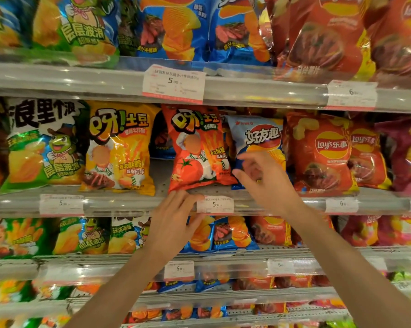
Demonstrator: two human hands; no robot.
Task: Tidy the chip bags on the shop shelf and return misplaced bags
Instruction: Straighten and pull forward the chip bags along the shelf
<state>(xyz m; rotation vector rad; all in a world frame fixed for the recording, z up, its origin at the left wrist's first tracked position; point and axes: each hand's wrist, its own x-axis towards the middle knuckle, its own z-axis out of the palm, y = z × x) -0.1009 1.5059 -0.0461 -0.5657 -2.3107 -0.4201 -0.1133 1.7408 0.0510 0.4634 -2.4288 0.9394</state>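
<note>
- The glossy red tomato-flavour chip bag (pixel 196 147) stands upright on the middle shelf (pixel 119 204), leaning a little, probably so its front faces shoppers
- Just right of it, a small blue-and-white chip bag (pixel 259 136) sits among red packs, seemingly misplaced
- The right hand (pixel 263 178) hovers before the blue bag, fingers apart and loosely bent, gripping nothing
- The left hand (pixel 176 216) lies below the red bag, fingers straight, touching the shelf edge, likely to steady it
</note>
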